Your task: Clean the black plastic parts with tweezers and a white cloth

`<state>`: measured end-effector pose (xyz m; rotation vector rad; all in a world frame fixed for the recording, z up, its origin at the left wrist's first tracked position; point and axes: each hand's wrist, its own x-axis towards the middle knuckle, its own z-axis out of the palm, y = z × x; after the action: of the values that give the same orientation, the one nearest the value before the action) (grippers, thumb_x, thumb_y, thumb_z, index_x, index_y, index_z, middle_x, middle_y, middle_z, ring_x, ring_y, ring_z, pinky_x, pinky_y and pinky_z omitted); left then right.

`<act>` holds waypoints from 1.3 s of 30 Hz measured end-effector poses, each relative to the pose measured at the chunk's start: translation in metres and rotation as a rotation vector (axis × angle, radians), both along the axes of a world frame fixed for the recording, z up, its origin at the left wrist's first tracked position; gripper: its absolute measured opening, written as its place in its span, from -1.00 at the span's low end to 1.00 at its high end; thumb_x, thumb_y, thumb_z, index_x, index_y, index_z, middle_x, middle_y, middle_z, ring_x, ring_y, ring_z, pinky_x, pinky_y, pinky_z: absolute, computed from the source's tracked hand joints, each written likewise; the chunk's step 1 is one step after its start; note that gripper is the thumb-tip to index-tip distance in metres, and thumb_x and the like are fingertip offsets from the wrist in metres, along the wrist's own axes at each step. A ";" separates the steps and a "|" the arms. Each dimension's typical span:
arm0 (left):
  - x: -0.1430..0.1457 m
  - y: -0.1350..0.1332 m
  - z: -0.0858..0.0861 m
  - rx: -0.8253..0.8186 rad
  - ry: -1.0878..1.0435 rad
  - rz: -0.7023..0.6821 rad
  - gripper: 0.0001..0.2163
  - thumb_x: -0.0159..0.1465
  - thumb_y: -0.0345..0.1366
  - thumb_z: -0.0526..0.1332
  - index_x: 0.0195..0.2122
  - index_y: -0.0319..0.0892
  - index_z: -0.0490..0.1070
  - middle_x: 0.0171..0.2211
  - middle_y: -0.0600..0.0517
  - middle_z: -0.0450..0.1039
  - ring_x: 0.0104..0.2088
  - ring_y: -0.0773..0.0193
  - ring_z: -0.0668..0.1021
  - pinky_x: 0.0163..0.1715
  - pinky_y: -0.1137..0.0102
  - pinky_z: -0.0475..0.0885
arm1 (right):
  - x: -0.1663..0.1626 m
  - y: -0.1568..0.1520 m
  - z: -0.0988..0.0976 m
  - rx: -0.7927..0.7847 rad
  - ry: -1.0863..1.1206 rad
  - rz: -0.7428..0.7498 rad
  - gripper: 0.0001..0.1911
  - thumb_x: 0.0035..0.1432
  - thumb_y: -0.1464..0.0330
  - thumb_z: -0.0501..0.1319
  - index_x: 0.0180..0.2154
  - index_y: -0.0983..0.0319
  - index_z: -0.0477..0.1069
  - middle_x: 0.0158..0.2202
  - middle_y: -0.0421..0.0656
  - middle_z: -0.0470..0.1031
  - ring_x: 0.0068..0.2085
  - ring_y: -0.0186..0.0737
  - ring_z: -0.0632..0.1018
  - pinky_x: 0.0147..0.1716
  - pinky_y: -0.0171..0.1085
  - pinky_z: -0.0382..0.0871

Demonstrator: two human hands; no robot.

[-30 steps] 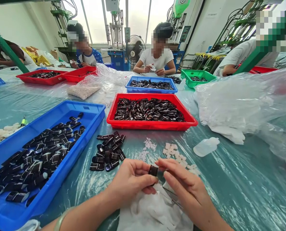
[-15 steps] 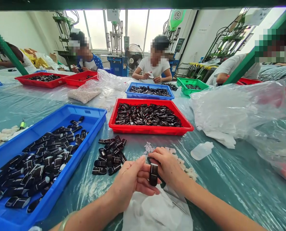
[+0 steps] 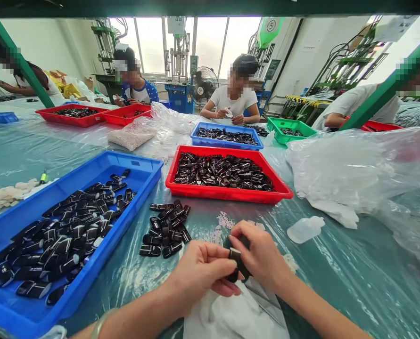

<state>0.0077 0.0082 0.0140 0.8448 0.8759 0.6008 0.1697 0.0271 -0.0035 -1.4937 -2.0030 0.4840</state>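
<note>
My left hand (image 3: 199,273) and my right hand (image 3: 261,254) meet low in the middle, both closed around one small glossy black part (image 3: 235,260) held between the fingertips. Under them lies a white cloth (image 3: 238,315) on the plastic-covered table. A loose heap of the same black parts (image 3: 167,229) lies just left of the hands. Small white pieces (image 3: 224,221) are scattered beyond the fingers.
A blue tray (image 3: 139,181) of black parts sits at left, a red tray (image 3: 227,192) ahead, and a small clear bottle (image 3: 305,229) lies at right. Crumpled plastic bags (image 3: 358,165) fill the right side. Other people sit across the table at more trays.
The camera tilted up slightly. My hands closed together more tightly around the black part, which turned from upright in my right fingers to gripped by both hands.
</note>
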 end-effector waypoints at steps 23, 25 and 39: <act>0.004 -0.005 -0.007 0.059 0.012 -0.066 -0.82 0.00 -0.36 0.27 -0.35 -0.27 0.56 -0.54 0.01 0.47 -0.55 0.42 0.49 -0.51 0.56 0.37 | 0.015 -0.042 0.018 -0.020 0.428 0.145 -0.85 0.05 0.45 0.23 -0.33 0.13 0.52 -0.41 -0.17 0.50 -0.39 -0.27 0.52 -0.41 -0.34 0.44; 0.005 -0.005 -0.008 0.080 0.014 -0.063 -0.83 0.02 -0.37 0.25 -0.36 -0.26 0.56 -0.55 0.02 0.46 -0.56 0.43 0.48 -0.51 0.56 0.37 | 0.015 -0.042 0.017 0.000 0.415 0.144 -0.83 0.05 0.46 0.22 -0.31 0.12 0.53 -0.42 -0.17 0.49 -0.39 -0.27 0.52 -0.42 -0.34 0.44; 0.004 -0.007 -0.008 0.143 0.019 -0.068 -0.88 0.04 -0.38 0.20 -0.48 -0.28 0.53 -0.59 0.10 0.32 -0.56 0.44 0.40 -0.45 0.51 0.38 | 0.011 -0.045 0.010 -0.100 0.521 0.111 -0.82 0.03 0.45 0.25 -0.32 0.09 0.54 -0.41 -0.19 0.49 -0.40 -0.29 0.52 -0.43 -0.40 0.44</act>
<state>0.0122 0.0011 0.0065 1.0070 0.8255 0.6020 0.1811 -0.0175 0.0067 -1.1604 -1.6678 0.9264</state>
